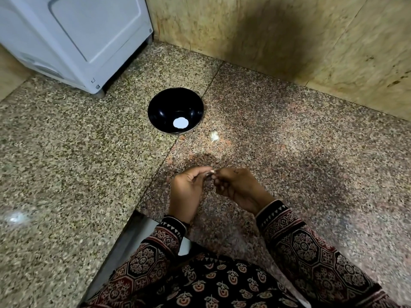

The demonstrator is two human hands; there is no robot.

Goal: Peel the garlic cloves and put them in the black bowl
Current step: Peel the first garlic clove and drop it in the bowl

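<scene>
I see the speckled surface point(289, 141); the bowl point(164, 107) sits farther back; my left hand point(186, 190) and right hand point(238, 187) meet nearer me, both sets of fingers point(195, 171) pinching a clove point(211, 172) between their tips; a garlic scrap point(214, 136) lies near the bowl.

Both hands point(212, 185) pinching garlic clove point(211, 172), black bowl point(164, 105)

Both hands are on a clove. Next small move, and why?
Probably pull the skin off the small pale garlic clove pinched between the left hand and right hand, since both grip it well short of the glossy round black bowl.
</scene>
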